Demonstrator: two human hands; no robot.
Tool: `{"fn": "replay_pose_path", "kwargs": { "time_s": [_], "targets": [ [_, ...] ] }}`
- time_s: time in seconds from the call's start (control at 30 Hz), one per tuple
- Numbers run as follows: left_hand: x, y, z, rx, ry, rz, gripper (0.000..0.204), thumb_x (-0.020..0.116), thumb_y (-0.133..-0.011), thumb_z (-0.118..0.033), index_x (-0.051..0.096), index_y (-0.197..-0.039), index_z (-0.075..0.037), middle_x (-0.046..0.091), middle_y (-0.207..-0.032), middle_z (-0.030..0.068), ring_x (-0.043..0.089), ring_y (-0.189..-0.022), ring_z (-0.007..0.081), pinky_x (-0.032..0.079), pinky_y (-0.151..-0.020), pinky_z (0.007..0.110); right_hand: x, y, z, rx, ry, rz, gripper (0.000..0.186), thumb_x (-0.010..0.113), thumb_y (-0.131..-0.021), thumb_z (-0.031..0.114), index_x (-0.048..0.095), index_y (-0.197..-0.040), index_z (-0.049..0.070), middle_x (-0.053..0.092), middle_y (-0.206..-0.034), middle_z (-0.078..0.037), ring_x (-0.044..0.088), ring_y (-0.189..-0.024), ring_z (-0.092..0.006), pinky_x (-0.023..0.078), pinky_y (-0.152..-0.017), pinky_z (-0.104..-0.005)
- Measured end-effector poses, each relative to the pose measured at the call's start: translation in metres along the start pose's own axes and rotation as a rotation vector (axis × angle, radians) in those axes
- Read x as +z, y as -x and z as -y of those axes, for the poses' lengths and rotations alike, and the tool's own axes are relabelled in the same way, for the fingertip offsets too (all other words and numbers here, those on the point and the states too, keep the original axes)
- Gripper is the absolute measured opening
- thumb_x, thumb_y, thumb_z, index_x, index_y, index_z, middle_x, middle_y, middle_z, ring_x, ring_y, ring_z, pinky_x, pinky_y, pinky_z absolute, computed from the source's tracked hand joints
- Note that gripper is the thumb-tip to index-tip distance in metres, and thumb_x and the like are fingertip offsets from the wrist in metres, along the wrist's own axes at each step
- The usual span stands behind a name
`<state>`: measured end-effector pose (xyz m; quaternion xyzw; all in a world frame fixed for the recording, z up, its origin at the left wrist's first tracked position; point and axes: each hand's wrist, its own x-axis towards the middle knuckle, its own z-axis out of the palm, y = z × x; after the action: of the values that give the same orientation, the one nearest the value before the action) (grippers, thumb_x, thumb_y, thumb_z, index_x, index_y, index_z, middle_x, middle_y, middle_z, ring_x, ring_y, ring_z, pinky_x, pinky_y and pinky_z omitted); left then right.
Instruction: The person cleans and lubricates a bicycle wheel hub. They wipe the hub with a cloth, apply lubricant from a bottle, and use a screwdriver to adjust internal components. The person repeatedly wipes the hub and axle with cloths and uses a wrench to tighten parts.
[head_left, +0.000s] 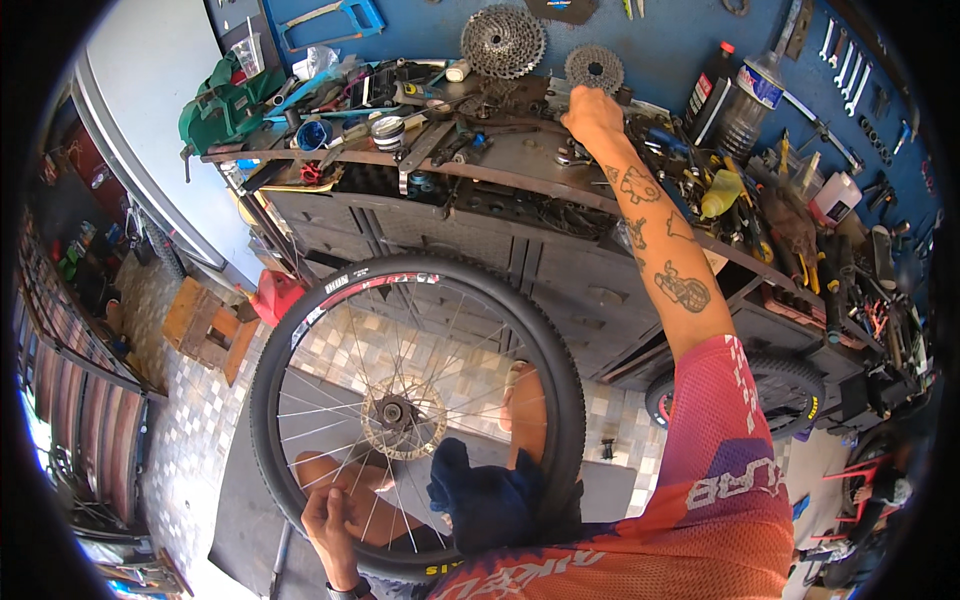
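A bicycle wheel with a black knobby tyre (268,385), thin spokes and a disc rotor at its hub (402,416) stands upright in front of me. My left hand (328,528) grips the tyre at its lower edge. A dark blue cloth (482,502) lies over my lap behind the spokes. My right hand (592,112), on a tattooed arm, reaches up to the back of the cluttered workbench (520,165). Its fingers rest among tools just below a small sprocket cassette (594,68). Whether it holds anything is hidden.
A larger cassette (503,40) and a blue hacksaw (335,20) hang on the blue wall. Bottles (745,100), a yellow squeeze bottle (722,192) and a green bag (220,105) crowd the bench. A second tyre (790,385), a red can (275,295) and a wooden stool (205,325) sit on the tiled floor.
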<state>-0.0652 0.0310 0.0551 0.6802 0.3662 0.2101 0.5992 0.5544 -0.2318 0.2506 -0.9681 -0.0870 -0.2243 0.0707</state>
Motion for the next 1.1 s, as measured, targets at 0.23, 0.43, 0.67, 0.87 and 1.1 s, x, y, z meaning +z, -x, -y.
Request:
{"fn": "replay_pose_path", "kwargs": {
  "time_s": [0.23, 0.43, 0.67, 0.87, 1.1],
  "targets": [
    [0.003, 0.001, 0.003, 0.016, -0.07, 0.027, 0.028, 0.064, -0.106, -0.025, 0.072, -0.104, 0.002, 0.066, -0.079, 0.0027, 0.061, -0.07, 0.0099, 0.046, -0.059, 0.025, -0.001, 0.021, 0.028, -0.446, -0.333, 0.033, 0.027, 0.082, -0.086, 0.019, 0.077, -0.11, 0.009, 0.077, -0.109, -0.01, 0.074, -0.103, -0.0312, 0.058, -0.091, -0.0436],
    [0.008, 0.006, -0.002, 0.014, -0.062, 0.044, 0.025, 0.062, -0.106, -0.022, 0.071, -0.104, 0.002, 0.065, -0.079, 0.0024, 0.061, -0.069, 0.01, 0.045, -0.058, 0.025, 0.002, 0.042, 0.056, -0.849, -0.346, 0.076, 0.022, 0.081, -0.085, 0.013, 0.073, -0.105, 0.007, 0.068, -0.107, -0.006, 0.07, -0.101, -0.0289, 0.057, -0.087, -0.0426],
    [0.01, 0.01, 0.005, 0.05, -0.12, 0.025, 0.028, 0.062, -0.106, -0.023, 0.071, -0.106, 0.003, 0.063, -0.079, 0.0007, 0.057, -0.071, 0.0075, 0.044, -0.059, 0.024, 0.017, 0.042, 0.061, -0.994, -0.346, -0.109, 0.024, 0.08, -0.084, 0.02, 0.073, -0.106, 0.012, 0.066, -0.103, -0.005, 0.071, -0.095, -0.0286, 0.058, -0.078, -0.0438],
    [0.017, 0.009, 0.003, 0.075, -0.094, 0.081, 0.031, 0.061, -0.108, -0.029, 0.071, -0.102, 0.001, 0.068, -0.084, 0.0046, 0.06, -0.072, 0.0138, 0.048, -0.064, 0.028, -0.011, 0.043, 0.041, -0.938, -0.162, -0.322, 0.013, 0.077, -0.088, 0.023, 0.076, -0.094, 0.012, 0.064, -0.096, -0.004, 0.067, -0.097, -0.0253, 0.058, -0.08, -0.0425],
    [0.02, -0.007, -0.008, 0.068, -0.11, 0.122, 0.035, 0.06, -0.108, -0.03, 0.072, -0.107, 0.003, 0.069, -0.087, 0.0053, 0.059, -0.073, 0.0149, 0.048, -0.064, 0.029, -0.109, 0.049, -0.189, -0.264, -0.034, -0.452, 0.029, 0.081, -0.085, 0.036, 0.083, -0.099, 0.011, 0.072, -0.112, -0.013, 0.068, -0.109, -0.0309, 0.054, -0.095, -0.0441]
  ]
}}
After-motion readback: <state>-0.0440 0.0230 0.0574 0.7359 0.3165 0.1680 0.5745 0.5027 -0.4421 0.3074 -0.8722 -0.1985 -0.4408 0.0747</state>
